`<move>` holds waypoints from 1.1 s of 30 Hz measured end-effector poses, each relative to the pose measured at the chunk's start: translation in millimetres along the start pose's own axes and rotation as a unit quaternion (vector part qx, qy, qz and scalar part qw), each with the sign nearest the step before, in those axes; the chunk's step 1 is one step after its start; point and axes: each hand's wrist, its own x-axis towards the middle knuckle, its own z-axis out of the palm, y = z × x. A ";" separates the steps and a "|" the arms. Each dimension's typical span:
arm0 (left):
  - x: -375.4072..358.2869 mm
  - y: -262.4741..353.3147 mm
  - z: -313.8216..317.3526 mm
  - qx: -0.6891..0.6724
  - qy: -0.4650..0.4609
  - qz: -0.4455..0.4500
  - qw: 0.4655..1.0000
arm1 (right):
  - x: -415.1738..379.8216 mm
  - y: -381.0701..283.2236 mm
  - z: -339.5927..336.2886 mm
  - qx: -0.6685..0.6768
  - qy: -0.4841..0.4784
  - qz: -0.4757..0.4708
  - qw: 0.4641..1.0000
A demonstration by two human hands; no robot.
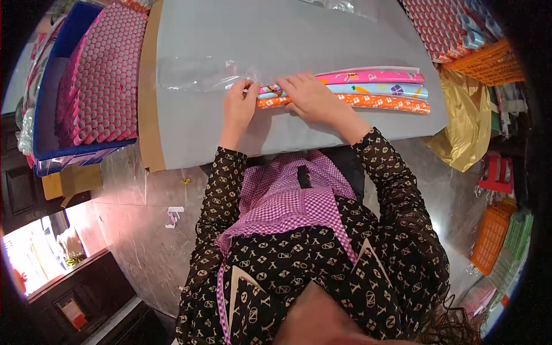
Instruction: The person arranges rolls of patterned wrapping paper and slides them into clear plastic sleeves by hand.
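Observation:
Three rolls of patterned wrapping paper lie side by side on the grey table: a pink roll [374,77], a light blue roll [376,89] and an orange roll [388,103]. My right hand [313,99] rests across them near their left part, fingers bent over the rolls and thumb by the orange one. My left hand [239,109] is at the left ends of the rolls, fingertips pinched at the edge of a clear plastic film [201,80]. The film lies flat on the table to the left. The exact pinch point is partly hidden by my fingers.
The grey-covered table [195,126] has a brown cardboard edge [150,115] on its left. A blue crate [49,103] holds many pink rolls [109,75]. At the right are an orange basket [489,63] with more rolls and a gold plastic bag [468,115].

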 end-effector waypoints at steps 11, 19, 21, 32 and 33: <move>-16.7 1.9 3.6 -0.067 -0.027 -0.024 0.997 | 6.1 17.0 12.7 -0.040 0.068 -0.015 0.997; -20.1 -7.4 18.2 0.073 0.080 0.067 0.992 | 6.8 16.3 12.0 -0.021 0.002 0.030 0.999; -19.5 -2.2 19.5 0.081 0.082 0.083 0.990 | 5.0 15.0 13.1 -0.019 -0.012 0.028 0.999; -18.9 15.3 17.3 0.089 0.112 0.117 0.983 | 2.2 10.8 11.2 -0.018 0.003 0.006 1.000; -17.2 15.6 18.3 0.076 0.116 0.111 0.984 | 1.6 9.3 9.6 -0.010 0.001 0.004 1.000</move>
